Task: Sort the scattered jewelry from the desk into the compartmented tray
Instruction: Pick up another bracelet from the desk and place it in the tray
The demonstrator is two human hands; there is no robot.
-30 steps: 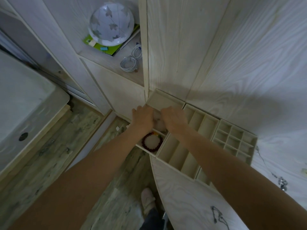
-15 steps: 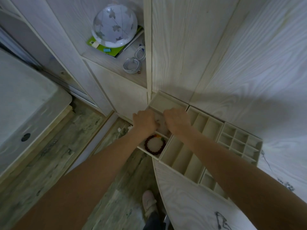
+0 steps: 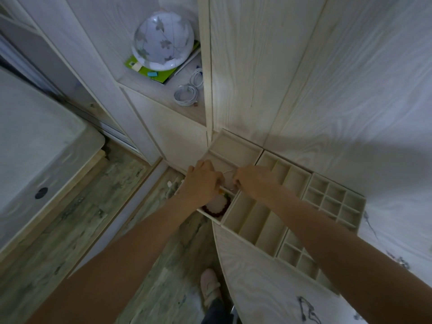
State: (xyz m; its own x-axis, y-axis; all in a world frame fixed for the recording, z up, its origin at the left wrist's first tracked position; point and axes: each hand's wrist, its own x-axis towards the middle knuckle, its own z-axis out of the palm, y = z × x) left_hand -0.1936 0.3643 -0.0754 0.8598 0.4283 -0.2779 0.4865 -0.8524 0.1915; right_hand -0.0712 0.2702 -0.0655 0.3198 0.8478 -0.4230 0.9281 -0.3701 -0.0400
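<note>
Pale woodgrain desk (image 3: 268, 288); hands (image 3: 202, 181) (image 3: 253, 178) pinch thin wire hoop (image 3: 228, 172) over beige gridded tray (image 3: 264, 220).

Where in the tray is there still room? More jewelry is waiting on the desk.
Free: the wide slot by the wall, the long slots right of the beaded bracelet, and the small squares beyond. Crowded: the near-left corner, where both hands work a thin chain.

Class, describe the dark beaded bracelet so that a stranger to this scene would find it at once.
Start at the cream compartmented tray on the desk. In its nearest left compartment, just below the left hand, lies the dark red beaded bracelet. It is the only closed ring of round beads there.
</note>
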